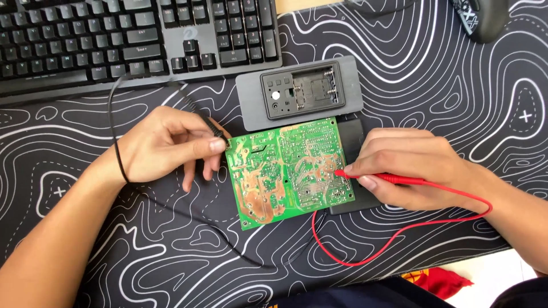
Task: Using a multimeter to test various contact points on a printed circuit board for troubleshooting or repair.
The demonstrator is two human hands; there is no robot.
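From above, looking down over the person's arms, a green circuit board lies solder side up, slightly tilted, near the middle of a black desk mat covered in white contour lines. The left hand has its fingers pressed together around a black probe, pinching it near the tip, and the tip touches the board's upper left corner. The black lead loops back over the left wrist and runs down across the mat. The right hand pinches a red probe between thumb and fingers, its point set on the board's right half. The red lead curls out past the right wrist and sweeps back below the board. The board's right edge rests on a dark flat device. Just above the board lies a grey casing with an open battery bay. A black keyboard fills the upper left, and a dark mouse sits at the upper right.
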